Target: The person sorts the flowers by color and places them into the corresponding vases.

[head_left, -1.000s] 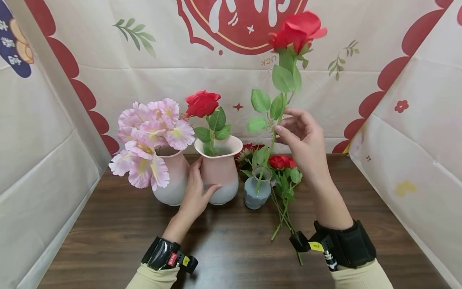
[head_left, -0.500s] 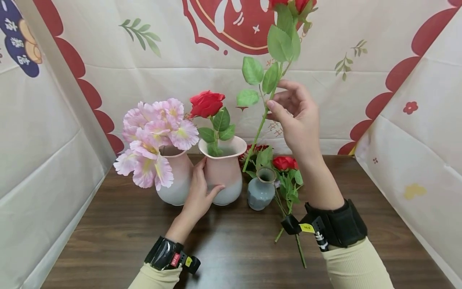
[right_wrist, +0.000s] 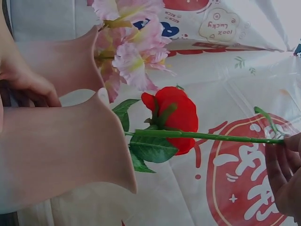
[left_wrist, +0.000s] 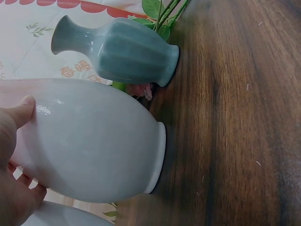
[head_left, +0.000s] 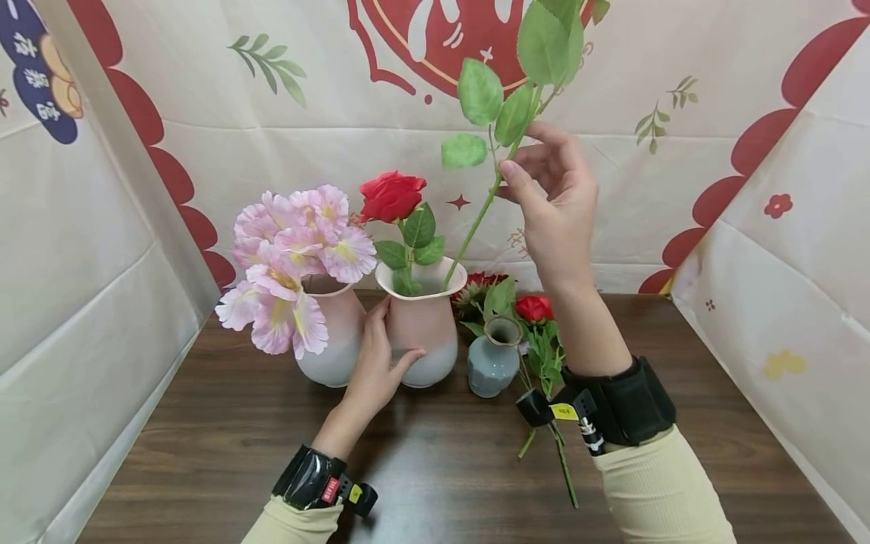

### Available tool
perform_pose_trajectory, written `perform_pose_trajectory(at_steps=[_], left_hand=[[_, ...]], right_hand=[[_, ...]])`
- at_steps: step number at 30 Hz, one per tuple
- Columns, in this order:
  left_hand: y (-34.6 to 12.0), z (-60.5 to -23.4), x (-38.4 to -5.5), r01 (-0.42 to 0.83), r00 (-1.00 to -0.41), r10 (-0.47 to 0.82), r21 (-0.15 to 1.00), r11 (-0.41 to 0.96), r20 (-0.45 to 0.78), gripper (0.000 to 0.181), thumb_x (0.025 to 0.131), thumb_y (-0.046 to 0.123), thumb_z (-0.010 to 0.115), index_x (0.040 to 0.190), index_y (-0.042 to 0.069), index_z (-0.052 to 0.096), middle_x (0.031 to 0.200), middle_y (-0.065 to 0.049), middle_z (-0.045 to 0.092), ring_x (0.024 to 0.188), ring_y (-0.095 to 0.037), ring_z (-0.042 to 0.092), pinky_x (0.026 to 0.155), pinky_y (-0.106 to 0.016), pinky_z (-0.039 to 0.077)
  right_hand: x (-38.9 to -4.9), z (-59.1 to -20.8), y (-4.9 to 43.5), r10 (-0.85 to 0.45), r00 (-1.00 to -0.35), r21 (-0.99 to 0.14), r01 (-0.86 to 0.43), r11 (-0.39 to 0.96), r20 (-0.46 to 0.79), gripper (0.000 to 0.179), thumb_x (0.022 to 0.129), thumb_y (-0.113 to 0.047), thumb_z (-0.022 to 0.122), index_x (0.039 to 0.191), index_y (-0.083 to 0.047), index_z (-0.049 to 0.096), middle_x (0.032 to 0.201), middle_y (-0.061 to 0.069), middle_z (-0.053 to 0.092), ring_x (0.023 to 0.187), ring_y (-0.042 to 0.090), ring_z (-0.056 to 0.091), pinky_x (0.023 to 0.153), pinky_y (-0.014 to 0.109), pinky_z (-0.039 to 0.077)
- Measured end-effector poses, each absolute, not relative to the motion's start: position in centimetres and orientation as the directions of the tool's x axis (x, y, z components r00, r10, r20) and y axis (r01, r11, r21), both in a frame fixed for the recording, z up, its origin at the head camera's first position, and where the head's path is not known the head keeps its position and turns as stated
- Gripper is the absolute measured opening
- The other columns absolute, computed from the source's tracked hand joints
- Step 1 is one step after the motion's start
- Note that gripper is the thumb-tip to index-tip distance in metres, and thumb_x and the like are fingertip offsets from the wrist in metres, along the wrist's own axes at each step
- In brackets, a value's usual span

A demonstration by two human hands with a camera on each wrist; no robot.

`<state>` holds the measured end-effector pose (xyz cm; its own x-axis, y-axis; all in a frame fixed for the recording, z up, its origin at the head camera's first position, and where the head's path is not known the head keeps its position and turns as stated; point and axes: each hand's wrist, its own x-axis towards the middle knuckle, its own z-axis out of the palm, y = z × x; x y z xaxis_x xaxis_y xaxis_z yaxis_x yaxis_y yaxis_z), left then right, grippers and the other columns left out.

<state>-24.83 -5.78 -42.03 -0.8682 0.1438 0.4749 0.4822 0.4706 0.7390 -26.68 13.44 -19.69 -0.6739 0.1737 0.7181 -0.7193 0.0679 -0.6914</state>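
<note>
My left hand (head_left: 377,363) grips the side of a pink-and-grey vase (head_left: 423,329), its thumb across the front in the left wrist view. One red rose (head_left: 393,196) stands in that vase. Above and to the right, my right hand (head_left: 560,200) pinches the green stem of a second rose (head_left: 479,219), whose bloom is outside the head view. The lower end of this stem (right_wrist: 221,137) is right at the vase's mouth in the right wrist view. A matching vase (head_left: 333,340) with pink ruffled flowers (head_left: 292,261) stands close on the left.
A small blue-grey vase (head_left: 492,364) stands to the right with nothing in its mouth. Behind and beside it, several flowers, including a red rose (head_left: 534,308), lie on the wooden table (head_left: 435,461). A printed cloth (head_left: 381,143) hangs behind and at both sides.
My right hand has lifted the rose out of the small blue-grey vase and brought its stem end left to the pink-and-grey vase. My left hand keeps its grip.
</note>
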Motion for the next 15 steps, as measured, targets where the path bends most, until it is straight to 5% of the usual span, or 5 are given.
perform_pose_trajectory(at_steps=[6, 15], left_hand=[[-5.8, -41.9, -24.8, 0.488, -0.865, 0.146, 0.736, 0.47, 0.48, 0.092, 0.083, 0.021, 0.079, 0.152, -0.003, 0.022, 0.152, -0.024, 0.032, 0.142, -0.036, 0.036, 0.119, -0.049, 0.032], [-5.8, -42.0, -24.7, 0.49, -0.865, 0.15, 0.737, 0.466, 0.48, 0.092, 0.084, 0.021, 0.079, 0.152, -0.003, 0.021, 0.152, -0.024, 0.032, 0.143, -0.036, 0.035, 0.12, -0.049, 0.032]], right_hand=[[-27.7, -20.4, 12.9, 0.164, -0.584, -0.602, -0.793, 0.093, 0.795, 0.028, 0.091, -0.002, 0.068, 0.119, -0.008, 0.064, 0.086, -0.007, 0.065, 0.078, 0.018, 0.063, 0.074, 0.029, 0.062], [-28.5, -21.6, 12.5, 0.147, -0.604, -0.621, -0.769, 0.152, 0.783, 0.031, 0.092, 0.0, 0.067, 0.122, 0.002, 0.06, 0.087, -0.008, 0.064, 0.078, 0.016, 0.063, 0.072, 0.027, 0.061]])
